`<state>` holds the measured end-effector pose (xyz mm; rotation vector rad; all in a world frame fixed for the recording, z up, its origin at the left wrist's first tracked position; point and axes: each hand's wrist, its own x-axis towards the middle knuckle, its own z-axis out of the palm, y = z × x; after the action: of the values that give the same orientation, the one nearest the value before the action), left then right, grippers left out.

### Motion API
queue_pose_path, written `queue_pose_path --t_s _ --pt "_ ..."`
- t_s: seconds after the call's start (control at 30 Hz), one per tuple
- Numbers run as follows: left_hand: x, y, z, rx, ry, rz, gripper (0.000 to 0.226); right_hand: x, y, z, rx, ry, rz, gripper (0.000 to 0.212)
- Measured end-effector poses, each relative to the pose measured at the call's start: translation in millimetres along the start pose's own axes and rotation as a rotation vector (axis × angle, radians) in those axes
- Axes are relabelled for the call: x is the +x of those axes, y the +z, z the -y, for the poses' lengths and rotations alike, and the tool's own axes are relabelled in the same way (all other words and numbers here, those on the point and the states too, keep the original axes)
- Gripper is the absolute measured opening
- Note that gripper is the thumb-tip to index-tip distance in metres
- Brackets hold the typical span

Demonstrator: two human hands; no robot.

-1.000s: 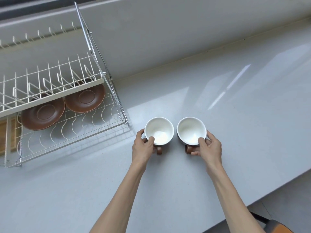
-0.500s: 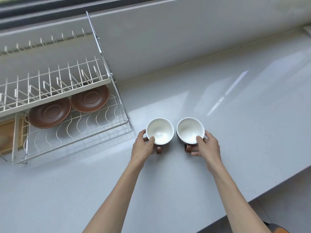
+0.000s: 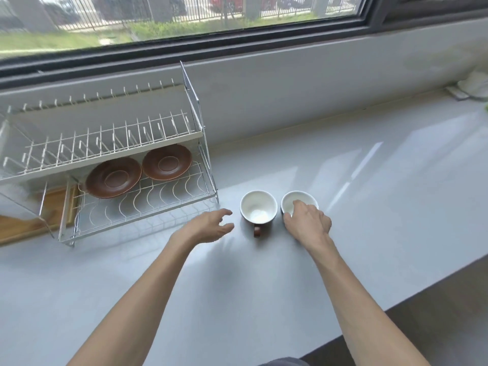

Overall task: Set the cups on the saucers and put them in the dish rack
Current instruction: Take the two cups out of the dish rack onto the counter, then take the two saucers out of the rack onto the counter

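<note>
Two cups, white inside and brown outside, stand side by side on the grey counter. The left cup [image 3: 258, 207] has its brown handle toward me. My left hand [image 3: 208, 226] hovers just left of it, fingers apart, touching nothing. My right hand [image 3: 307, 221] rests over the near rim of the right cup [image 3: 297, 201], fingers curled on it. Two brown saucers, a left saucer [image 3: 113, 177] and a right saucer [image 3: 167, 161], lie on the lower shelf of the white wire dish rack [image 3: 148, 204] at the left.
The rack's upper shelf [image 3: 105, 146] overhangs the saucers. A wooden board [image 3: 31, 220] lies under the rack's left part. A wall and window run along the back. The counter's front edge [image 3: 422, 289] slants at the lower right. A pale object [image 3: 472, 85] sits far right.
My left hand has let go of the left cup and drawn back to the left, now open. My right hand shifted onto the right cup's rim. The view tilted up, showing the window.
</note>
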<state>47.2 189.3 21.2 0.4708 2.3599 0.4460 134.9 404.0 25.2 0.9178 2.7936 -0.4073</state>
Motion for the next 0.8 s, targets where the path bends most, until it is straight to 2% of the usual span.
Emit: queue_pose_path --t_s 0.13,0.3,0.43,0.6,0.8 --pt "-23 -28 17 0.238 0.028 -0.058 0.051 -13 -9 25 -0.003 -0.145 0.067 0.039" --pt "-54 -55 41 0.345 0.005 -0.161 0.051 -23 -16 70 -0.042 -0.341 0.152 0.051" --pt "-71 -76 71 0.378 -0.031 -0.258 0.051 -30 -18 111 -0.084 -0.457 0.131 0.046" --pt "-85 -87 103 0.361 -0.088 -0.424 0.049 -31 -14 158 -0.053 -0.54 0.026 0.039" --pt "-79 -94 133 0.354 -0.171 -0.455 0.046 -20 -3 197 -0.046 -0.597 -0.009 0.035"
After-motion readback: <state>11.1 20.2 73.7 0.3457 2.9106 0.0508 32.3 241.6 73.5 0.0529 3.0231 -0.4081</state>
